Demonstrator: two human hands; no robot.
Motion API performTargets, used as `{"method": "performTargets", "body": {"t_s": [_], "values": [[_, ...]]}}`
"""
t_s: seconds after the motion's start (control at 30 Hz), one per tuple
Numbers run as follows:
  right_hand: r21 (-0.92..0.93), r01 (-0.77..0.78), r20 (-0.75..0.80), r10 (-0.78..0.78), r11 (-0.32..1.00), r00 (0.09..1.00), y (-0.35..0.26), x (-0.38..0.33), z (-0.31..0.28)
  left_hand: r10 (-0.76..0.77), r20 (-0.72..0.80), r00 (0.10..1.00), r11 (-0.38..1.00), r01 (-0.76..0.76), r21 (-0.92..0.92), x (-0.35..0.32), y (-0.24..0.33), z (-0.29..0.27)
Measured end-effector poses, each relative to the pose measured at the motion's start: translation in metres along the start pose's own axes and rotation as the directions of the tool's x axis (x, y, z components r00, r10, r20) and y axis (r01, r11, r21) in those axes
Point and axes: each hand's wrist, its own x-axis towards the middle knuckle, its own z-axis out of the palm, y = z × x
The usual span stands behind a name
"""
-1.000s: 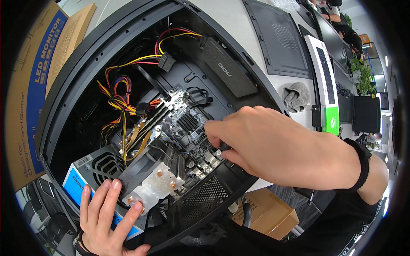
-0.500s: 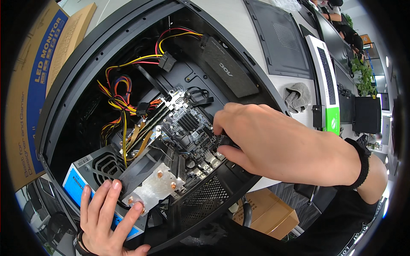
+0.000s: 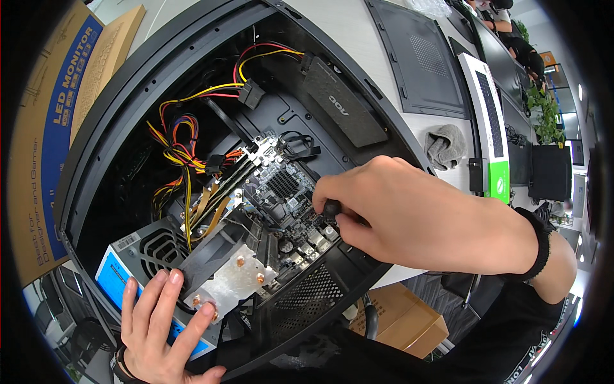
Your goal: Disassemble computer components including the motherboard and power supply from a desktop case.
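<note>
Screwdriver handle [image 3: 330, 208] now sits pinched in your right hand [image 3: 409, 211] over the motherboard [image 3: 281, 192], shifted slightly right; your left hand [image 3: 160, 326] stays spread on the case edge.

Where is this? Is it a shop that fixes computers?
Probably an office or computer workshop. An open computer case lies on a pale desk, more monitors line the desk behind, and a big monitor box stands alongside.
</note>
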Motion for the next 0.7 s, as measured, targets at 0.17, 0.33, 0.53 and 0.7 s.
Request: {"method": "performTargets", "body": {"t_s": [0.17, 0.33, 0.53, 0.7], "values": [[0.003, 0.188, -0.309, -0.178, 0.982, 0.934, -0.001, -0.012, 0.003, -0.131, 0.093, 0.987, 0.991, 0.134, -0.027, -0.010, 0.004, 0.002], [-0.382, 0.337, -0.691, -0.508, 0.860, 0.514, 0.010, -0.051, 0.010, -0.117, 0.071, 0.991, 0.992, 0.120, -0.040, -0.010, 0.003, 0.003], [0.171, 0.634, -0.942, -0.063, 0.754, 0.329, 0.047, -0.093, 0.070, -0.095, 0.023, 0.995, 0.995, 0.095, -0.025, -0.005, 0.005, 0.002], [0.546, 0.554, -0.824, 0.285, 0.628, 0.489, 0.076, -0.089, 0.129, -0.098, -0.075, 0.992, 0.995, 0.099, 0.008, -0.001, 0.012, 0.007]]}}
